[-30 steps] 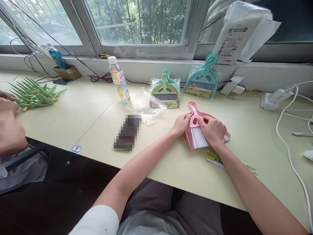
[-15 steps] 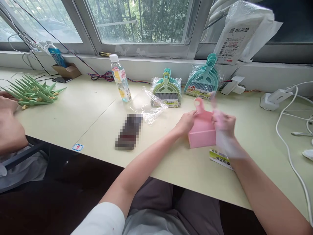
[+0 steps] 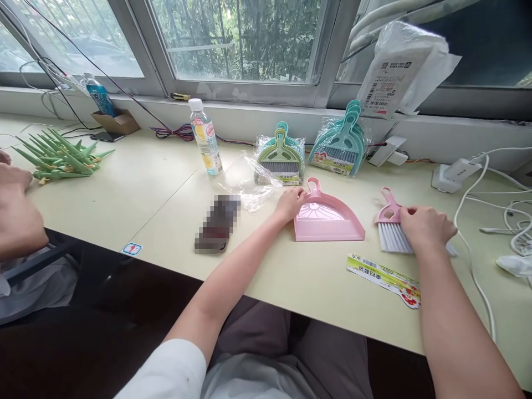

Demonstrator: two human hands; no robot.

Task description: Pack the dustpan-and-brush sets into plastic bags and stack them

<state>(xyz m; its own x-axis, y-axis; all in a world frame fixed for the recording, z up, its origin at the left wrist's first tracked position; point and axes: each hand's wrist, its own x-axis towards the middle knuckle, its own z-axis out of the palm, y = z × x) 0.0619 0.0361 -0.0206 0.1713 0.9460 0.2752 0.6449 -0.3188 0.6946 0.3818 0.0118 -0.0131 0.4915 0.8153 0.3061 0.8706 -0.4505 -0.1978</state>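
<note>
A pink dustpan (image 3: 328, 219) lies flat on the pale table (image 3: 137, 194), handle pointing away from me. My left hand (image 3: 291, 202) rests at its left back corner, fingers curled against the rim by the handle. To the right lies a small pink brush (image 3: 390, 227) with white bristles. My right hand (image 3: 426, 227) lies over the brush's right side, fingers closed on it. A printed paper label (image 3: 384, 277) lies on the table in front of the brush.
Two bagged dustpan sets, green (image 3: 280, 155) and teal (image 3: 341, 141), stand by the window wall. An empty clear bag (image 3: 249, 180), a drink bottle (image 3: 205, 137) and a dark blurred object (image 3: 216, 223) lie left of the dustpan. White cables (image 3: 477, 221) run at right. Another person's hand (image 3: 16, 216) is at far left.
The brush came out of the dustpan: my right hand carried it to the right and set it on the table. The dustpan now lies flat, my left hand still at its corner.
</note>
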